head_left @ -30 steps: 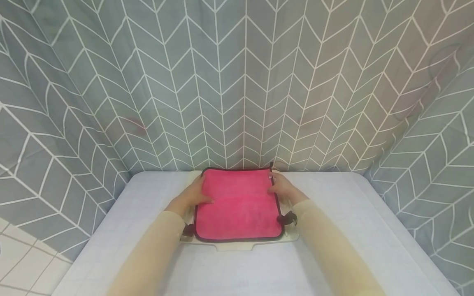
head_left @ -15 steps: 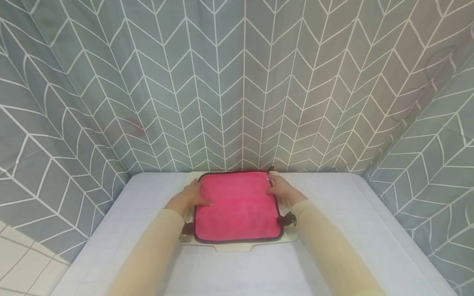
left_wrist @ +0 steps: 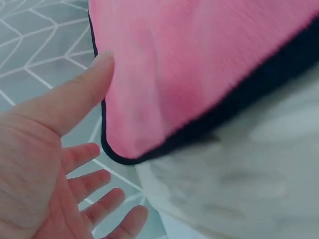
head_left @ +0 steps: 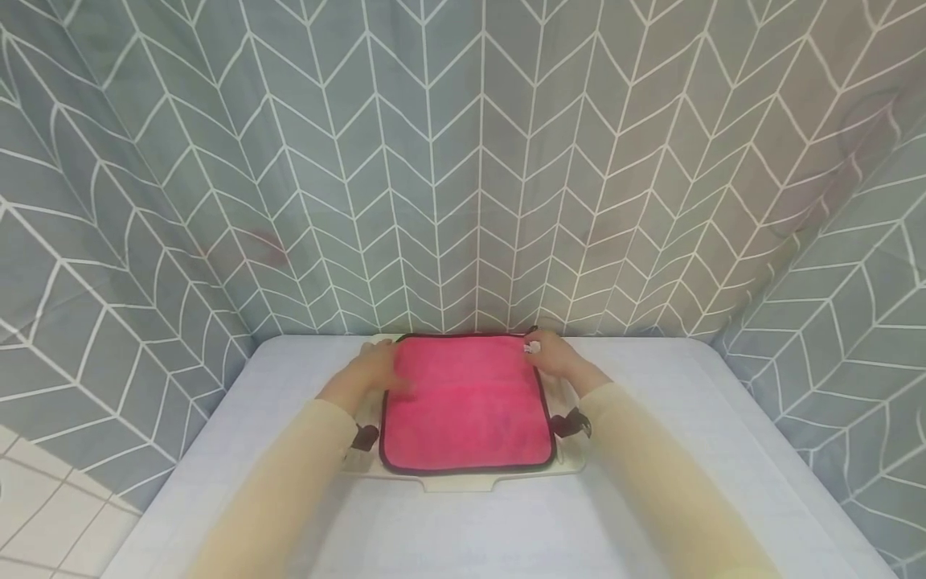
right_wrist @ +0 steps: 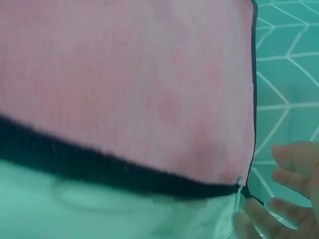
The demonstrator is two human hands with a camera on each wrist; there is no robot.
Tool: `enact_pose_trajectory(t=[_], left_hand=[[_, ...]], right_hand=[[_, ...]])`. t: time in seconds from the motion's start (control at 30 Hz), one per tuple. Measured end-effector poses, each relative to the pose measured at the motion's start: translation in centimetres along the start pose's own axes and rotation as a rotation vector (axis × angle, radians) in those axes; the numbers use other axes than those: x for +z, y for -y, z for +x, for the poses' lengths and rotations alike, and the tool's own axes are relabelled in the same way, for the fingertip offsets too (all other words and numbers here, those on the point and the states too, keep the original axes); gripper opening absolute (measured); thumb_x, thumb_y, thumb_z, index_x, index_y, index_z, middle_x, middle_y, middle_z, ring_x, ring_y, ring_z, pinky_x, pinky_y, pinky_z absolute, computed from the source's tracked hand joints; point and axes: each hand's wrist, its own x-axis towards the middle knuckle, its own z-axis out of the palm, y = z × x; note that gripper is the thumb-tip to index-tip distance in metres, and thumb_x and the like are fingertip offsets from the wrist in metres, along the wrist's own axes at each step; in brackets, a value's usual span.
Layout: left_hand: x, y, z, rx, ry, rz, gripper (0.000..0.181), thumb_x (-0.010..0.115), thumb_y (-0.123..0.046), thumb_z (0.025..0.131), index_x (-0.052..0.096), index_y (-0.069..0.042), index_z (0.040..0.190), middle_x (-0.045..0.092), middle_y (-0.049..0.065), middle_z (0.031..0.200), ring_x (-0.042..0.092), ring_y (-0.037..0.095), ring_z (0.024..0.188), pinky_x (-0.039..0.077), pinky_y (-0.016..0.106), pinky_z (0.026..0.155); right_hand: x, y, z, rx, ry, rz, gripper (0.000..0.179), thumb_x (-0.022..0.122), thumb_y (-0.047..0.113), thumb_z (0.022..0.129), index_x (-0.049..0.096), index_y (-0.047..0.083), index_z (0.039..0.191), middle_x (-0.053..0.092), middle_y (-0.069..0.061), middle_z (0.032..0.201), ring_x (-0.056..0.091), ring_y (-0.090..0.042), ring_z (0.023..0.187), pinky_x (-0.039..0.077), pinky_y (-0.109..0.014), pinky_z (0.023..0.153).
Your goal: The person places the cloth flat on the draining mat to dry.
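A pink cloth (head_left: 466, 410) with black edging lies spread flat over a cream tray-like board (head_left: 457, 484), covering most of it. By the cloth's far left corner is my left hand (head_left: 370, 371). In the left wrist view its fingers are spread, with the thumb (left_wrist: 82, 94) straight along the cloth's edge. My right hand (head_left: 555, 354) is at the far right corner, beside a small white tag (head_left: 533, 347). Its fingers (right_wrist: 269, 219) are loosely bent near the corner in the right wrist view, with none gripping the cloth; whether they touch it is unclear.
A white-covered table (head_left: 651, 418) bears the board. Behind it and at both sides hangs a grey curtain (head_left: 463, 161) with white chevron lines. Pale floor tiles (head_left: 51, 498) show at the lower left. Dark wrist straps (head_left: 571, 423) sit near the board's sides.
My left hand has shifted slightly left, and its thumb has lifted or slid, looking blurred now. The right hand has moved up a little towards the corner. The cloth stays almost in place.
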Motion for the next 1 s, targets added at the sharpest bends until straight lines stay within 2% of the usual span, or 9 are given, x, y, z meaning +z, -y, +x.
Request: enact_pose_trajectory(t=[0.1, 0.2, 0.3, 0.4, 0.5, 0.6, 0.8, 1.0], left_hand=[[0.2, -0.8, 0.8, 0.012, -0.008, 0.003, 0.09, 0.078, -0.044, 0.084, 0.035, -0.011, 0.155, 0.027, 0.024, 0.16, 0.025, 0.05, 0.142, 0.029, 0.07, 0.109], [0.9, -1.7, 1.4, -0.009, -0.009, -0.036, 0.093, 0.078, -0.047, 0.084, 0.032, -0.01, 0.156, 0.021, 0.022, 0.163, 0.019, 0.047, 0.147, 0.022, 0.071, 0.112], [1.8, -2.2, 2.1, -0.028, -0.017, -0.068, 0.098, 0.077, -0.052, 0.083, 0.03, -0.009, 0.157, 0.017, 0.023, 0.164, 0.015, 0.045, 0.149, 0.02, 0.068, 0.114], [2.6, -2.6, 2.5, -0.05, -0.029, -0.059, 0.1, 0.074, -0.055, 0.083, 0.029, -0.006, 0.157, 0.015, 0.024, 0.164, 0.013, 0.045, 0.149, 0.02, 0.066, 0.116], [3.0, -2.7, 2.8, -0.068, -0.021, -0.067, 0.103, 0.074, -0.058, 0.082, 0.029, -0.004, 0.157, 0.011, 0.026, 0.164, 0.01, 0.046, 0.15, 0.016, 0.064, 0.117], [3.2, -2.7, 2.9, -0.085, -0.001, -0.084, 0.106, 0.073, -0.061, 0.081, 0.027, -0.003, 0.157, 0.01, 0.028, 0.163, 0.007, 0.046, 0.151, 0.012, 0.064, 0.119], [3.4, -2.6, 2.5, -0.136, 0.049, -0.091, 0.107, 0.071, -0.063, 0.082, 0.024, -0.004, 0.158, 0.01, 0.029, 0.163, 0.004, 0.044, 0.151, 0.007, 0.059, 0.121], [3.6, -2.1, 2.2, -0.133, 0.04, -0.105, 0.107, 0.072, -0.061, 0.081, 0.024, -0.006, 0.159, 0.015, 0.024, 0.164, 0.002, 0.044, 0.152, 0.002, 0.059, 0.121]], right_hand=[[0.3, 0.4, 0.4, -0.056, -0.038, -0.032, 0.044, 0.063, 0.008, 0.09, 0.058, -0.013, 0.128, 0.055, -0.034, 0.131, 0.051, -0.049, 0.125, 0.04, -0.055, 0.109], [1.2, 0.5, 0.7, -0.102, -0.048, -0.13, 0.05, 0.065, 0.015, 0.089, 0.057, -0.009, 0.132, 0.051, -0.031, 0.139, 0.046, -0.049, 0.131, 0.036, -0.056, 0.111], [2.1, 0.7, 0.9, -0.115, 0.001, -0.207, 0.062, 0.068, 0.031, 0.089, 0.054, -0.004, 0.139, 0.042, -0.029, 0.149, 0.036, -0.049, 0.139, 0.03, -0.059, 0.115], [2.8, 0.9, 1.0, -0.117, 0.079, -0.246, 0.076, 0.069, 0.046, 0.089, 0.049, -0.002, 0.144, 0.035, -0.028, 0.155, 0.03, -0.048, 0.144, 0.026, -0.058, 0.117], [3.3, 0.9, 1.0, -0.086, 0.158, -0.256, 0.087, 0.067, 0.056, 0.088, 0.043, -0.002, 0.149, 0.029, -0.027, 0.158, 0.024, -0.046, 0.147, 0.023, -0.059, 0.118], [3.6, 0.8, 0.9, -0.041, 0.195, -0.258, 0.09, 0.064, 0.059, 0.09, 0.037, -0.001, 0.152, 0.028, -0.025, 0.159, 0.021, -0.044, 0.148, 0.021, -0.059, 0.118], [3.8, 0.7, 0.8, 0.042, 0.229, -0.23, 0.09, 0.054, 0.062, 0.093, 0.032, 0.0, 0.155, 0.027, -0.021, 0.161, 0.015, -0.039, 0.151, 0.014, -0.061, 0.12], [3.8, 0.4, 0.9, 0.069, 0.247, -0.251, 0.096, 0.056, 0.065, 0.091, 0.028, 0.001, 0.156, 0.025, -0.019, 0.163, 0.012, -0.035, 0.153, 0.01, -0.062, 0.12]])
